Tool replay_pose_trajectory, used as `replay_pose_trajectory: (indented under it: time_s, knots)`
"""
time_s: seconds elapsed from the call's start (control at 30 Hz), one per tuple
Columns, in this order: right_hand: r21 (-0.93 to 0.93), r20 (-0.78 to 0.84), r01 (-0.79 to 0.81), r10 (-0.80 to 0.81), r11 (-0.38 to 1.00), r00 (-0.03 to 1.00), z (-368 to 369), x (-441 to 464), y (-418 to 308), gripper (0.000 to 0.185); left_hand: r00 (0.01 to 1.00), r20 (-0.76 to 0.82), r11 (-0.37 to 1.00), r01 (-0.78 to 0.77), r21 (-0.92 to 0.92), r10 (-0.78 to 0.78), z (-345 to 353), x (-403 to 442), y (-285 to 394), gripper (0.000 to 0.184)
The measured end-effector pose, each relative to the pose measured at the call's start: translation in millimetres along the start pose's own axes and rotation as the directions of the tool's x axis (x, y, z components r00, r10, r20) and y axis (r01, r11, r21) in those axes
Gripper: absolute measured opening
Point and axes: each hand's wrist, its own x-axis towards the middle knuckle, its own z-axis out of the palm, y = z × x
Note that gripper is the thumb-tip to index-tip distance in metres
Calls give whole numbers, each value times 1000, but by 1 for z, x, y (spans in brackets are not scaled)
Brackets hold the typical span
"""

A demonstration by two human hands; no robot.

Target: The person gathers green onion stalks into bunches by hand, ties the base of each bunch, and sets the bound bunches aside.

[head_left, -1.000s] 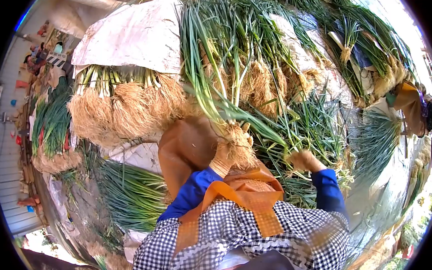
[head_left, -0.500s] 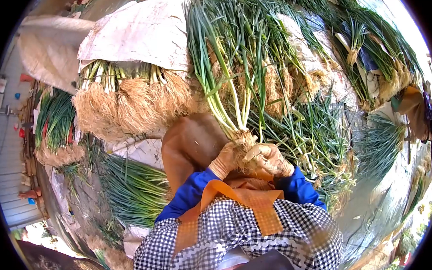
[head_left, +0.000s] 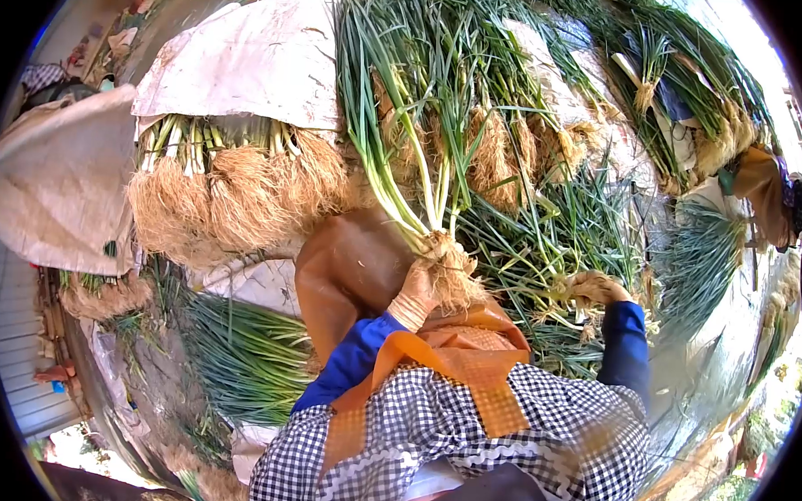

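Observation:
In my gloved left hand (head_left: 419, 285) is a small bunch of green onions (head_left: 434, 198), gripped just above the shaggy roots. Its white stalks and long green leaves slant up and away from me. Off to the right, my gloved right hand (head_left: 596, 287) is down at the loose pile of green onions (head_left: 558, 239), its fingers curled at a pale stalk end there. Its fingertips are partly hidden among the stalks. A brown apron (head_left: 351, 257) covers my knee, just left of the held bunch.
Bundled green onions with thick roots (head_left: 251, 190) lie at left under a pale cloth (head_left: 248, 56). More bundles (head_left: 490, 156) lie beyond my hands. Loose green onions (head_left: 240, 355) are at my near left. Another person's brown-clad part (head_left: 762, 190) shows at far right.
My right hand has left the roots of the held bunch and moved right to the loose pile. My left hand keeps its hold. At left, the pale cloth appears larger and lower.

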Motion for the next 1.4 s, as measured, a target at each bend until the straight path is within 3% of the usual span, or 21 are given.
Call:
replay_pose_trajectory:
  time_s: [0.1, 0.13, 0.17, 0.23, 0.3, 0.37, 0.43, 0.5, 0.53, 0.63, 0.7, 0.73, 0.77, 0.83, 0.87, 0.93, 1.0, 1.13, 1.27, 1.33, 1.4]
  knots:
    - [-876, -343, -342, 59, 340, 937, -14, 77, 34, 25, 1000, -8, 998, 22, 62, -22, -2, -5, 2, 26]
    - [-624, -362, -3, -286, 781, 887, 19, 87, 1, 34, 999, -38, 996, 21, 82, -18, -10, -1, 2, 28]
    - [-320, -425, 61, -201, 945, 883, 60, 99, -48, 41, 998, -68, 995, 20, 100, -14, -15, 2, 1, 30]
    - [54, -208, 164, -150, 985, 967, 101, 132, -80, 46, 999, -49, 991, 13, 131, -6, -15, 3, 1, 31]
    - [23, -396, 401, -360, 916, 845, 129, 186, -60, 36, 996, -86, 992, 27, 124, -16, -15, 3, 2, 34]
    - [-781, -486, 78, -682, 619, 546, 139, 193, -54, 28, 993, -114, 989, -6, 145, 23, -15, 7, 3, 31]
    - [-869, -438, -148, -595, 472, 674, 144, 166, -75, 21, 981, -183, 984, -26, 175, 58, -18, 7, -1, 24]
    - [-892, -282, 100, -717, 440, 637, 143, 138, -67, 18, 972, -219, 985, -48, 166, 85, -15, 7, -5, 24]
    - [-829, -270, 336, -845, 448, 461, 141, 125, -58, 14, 973, -218, 988, -47, 147, 79, -12, 7, -5, 25]
    - [11, -411, 449, -405, 894, 817, 104, 63, -39, 12, 993, -102, 996, -57, 62, 63, -7, 7, -3, 26]
    - [234, -691, 403, -140, 885, 709, 53, 33, -28, 16, 995, -84, 999, -43, 27, 45, 0, 5, -2, 25]
    - [-270, -709, -37, -173, 962, 683, 14, 28, -4, 20, 992, -112, 998, -60, 23, 63, 0, 5, -2, 25]
    - [-638, -706, -474, -215, 607, 675, -20, 25, 25, 24, 992, -110, 998, -54, 22, 56, -1, 4, -3, 25]
    - [-780, -581, -621, -468, 84, 666, -25, 23, 55, 27, 999, -39, 998, -26, 59, 28, -3, 2, 0, 27]
    - [-814, -562, -462, -276, 352, 780, -28, 45, 54, 29, 999, 17, 997, -44, 55, 43, -6, 2, 1, 31]
    - [-558, -542, 75, -432, 826, 721, 34, 84, 5, 31, 1000, 14, 998, -18, 62, 18, -11, -1, 2, 34]
    - [-131, -374, 272, -301, 953, 877, 98, 104, -78, 28, 997, 63, 997, 39, 63, -43, -26, 5, 5, 38]
    - [174, -325, 449, -379, 876, 866, 123, 161, -101, 22, 986, 120, 991, 102, 85, -112, 24, -21, 5, 44]
    - [-381, -476, 401, -548, 833, 688, 107, 163, -124, 21, 994, 14, 967, 99, 235, -105, -37, -16, 12, 45]
    - [-540, -283, 633, -828, 555, 484, 129, 161, -141, 20, 999, 14, 968, 46, 248, -51, -23, -15, 4, 43]
    - [-22, -287, 642, -619, 767, 731, 134, 145, -152, 20, 974, 178, 990, 133, 54, -141, -9, -17, 3, 42]
